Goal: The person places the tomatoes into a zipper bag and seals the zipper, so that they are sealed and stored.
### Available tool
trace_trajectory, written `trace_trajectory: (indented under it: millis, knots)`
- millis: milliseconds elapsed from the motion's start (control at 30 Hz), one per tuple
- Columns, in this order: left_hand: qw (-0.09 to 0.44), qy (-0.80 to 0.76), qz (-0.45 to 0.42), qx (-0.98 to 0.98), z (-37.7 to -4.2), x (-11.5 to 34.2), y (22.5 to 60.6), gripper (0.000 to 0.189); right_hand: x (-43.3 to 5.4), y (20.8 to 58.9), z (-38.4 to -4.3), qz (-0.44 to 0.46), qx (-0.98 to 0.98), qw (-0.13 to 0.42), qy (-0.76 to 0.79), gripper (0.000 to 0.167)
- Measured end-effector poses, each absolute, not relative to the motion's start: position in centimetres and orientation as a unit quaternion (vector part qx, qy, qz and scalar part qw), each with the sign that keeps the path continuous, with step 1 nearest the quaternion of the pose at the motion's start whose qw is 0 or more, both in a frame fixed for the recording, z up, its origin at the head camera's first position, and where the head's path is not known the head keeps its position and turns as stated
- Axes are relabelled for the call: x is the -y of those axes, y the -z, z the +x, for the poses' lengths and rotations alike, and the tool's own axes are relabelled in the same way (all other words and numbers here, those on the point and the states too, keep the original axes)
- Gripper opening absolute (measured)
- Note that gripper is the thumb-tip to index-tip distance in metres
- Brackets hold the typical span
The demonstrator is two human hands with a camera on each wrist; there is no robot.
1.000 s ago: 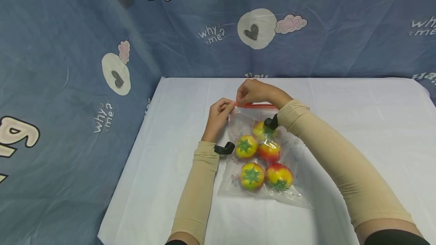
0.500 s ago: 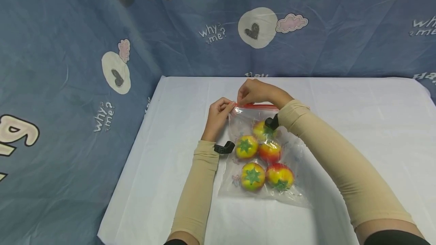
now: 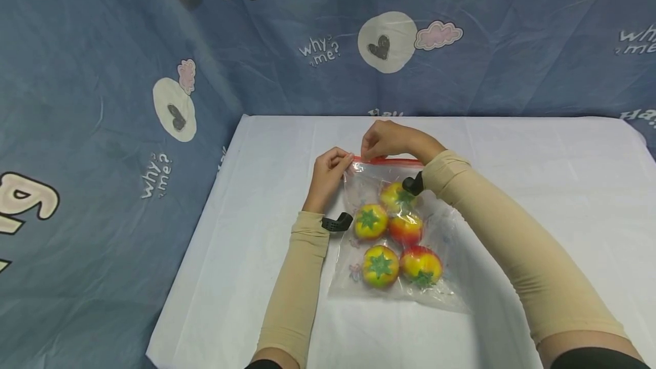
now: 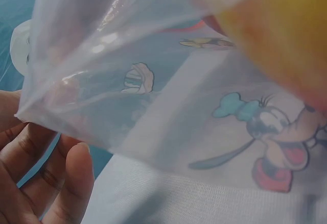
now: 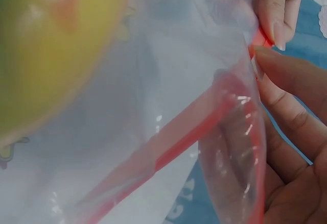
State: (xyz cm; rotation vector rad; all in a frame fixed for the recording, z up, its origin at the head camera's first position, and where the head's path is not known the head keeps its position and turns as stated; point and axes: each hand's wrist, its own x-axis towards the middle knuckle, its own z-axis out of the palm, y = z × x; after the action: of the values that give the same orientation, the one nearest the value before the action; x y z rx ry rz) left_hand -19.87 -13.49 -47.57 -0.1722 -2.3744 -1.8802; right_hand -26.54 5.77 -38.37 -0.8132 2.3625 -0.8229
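Note:
A clear zip bag with a red zip strip lies on the white table, its strip towards the far side. Inside are several round yellow-and-red fruits with green star-shaped tops. My left hand pinches the strip's left corner between thumb and forefinger. Just to its right, my right hand pinches the strip from above. In the right wrist view, the right thumb and forefinger meet at the bag's edge, and the strip's two sides stand apart on this hand's side. Cartoon prints show on the bag in the left wrist view.
A white cloth covers the table. Behind it and to the left hangs a blue printed curtain. Each wrist bears a small black camera; the right one overlaps the farthest fruit in the head view.
My right hand has shifted slightly right along the red strip, away from the left hand. The left hand and the bag of fruits stay in place.

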Motion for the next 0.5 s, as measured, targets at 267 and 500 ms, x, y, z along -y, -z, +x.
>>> trace_trajectory:
  millis: [267, 500]
  knots:
    - [0.052, 0.619, -0.058, 0.782, -19.89, 13.65, 47.67, 0.024, -6.09, 38.37, -26.54, -0.295, -0.866, 0.265, 0.306, 0.01]
    - [0.05, 0.623, -0.058, 0.778, -20.01, 13.71, 47.85, 0.022, -6.31, 38.53, -26.68, -0.291, -0.867, 0.273, 0.299, 0.011]
